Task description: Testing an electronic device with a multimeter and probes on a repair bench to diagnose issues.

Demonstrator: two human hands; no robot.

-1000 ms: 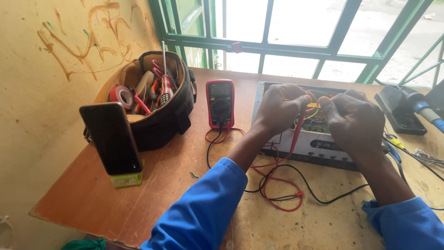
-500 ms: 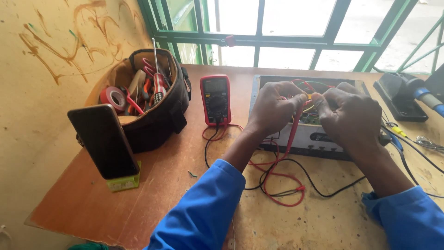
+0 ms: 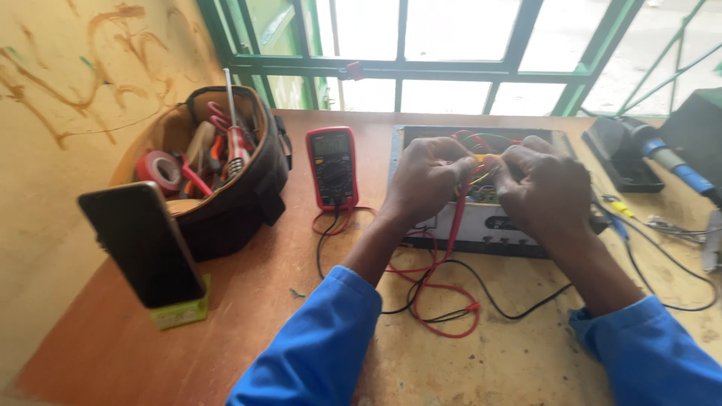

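Note:
An opened electronic unit (image 3: 481, 218) with a pale front panel and coloured wiring lies on the wooden table (image 3: 248, 301). My left hand (image 3: 425, 180) and my right hand (image 3: 545, 188) meet over its open top, fingers pinched on a red probe lead (image 3: 455, 225) and small wires inside. The red lead and a black lead (image 3: 519, 301) run down to the table and loop back to a red-cased multimeter (image 3: 332, 167) lying to the left of the unit. What the fingertips grip is partly hidden.
A black tool bag (image 3: 226, 165) with tape, pliers and screwdrivers stands at the left. A phone (image 3: 143, 244) leans in a green stand in front of it. A soldering iron (image 3: 673, 162) and its stand lie at the far right, below the green window frame.
The hands stay pinched together over the unit. The view has shifted slightly, so everything sits a little lower and further left in the frame.

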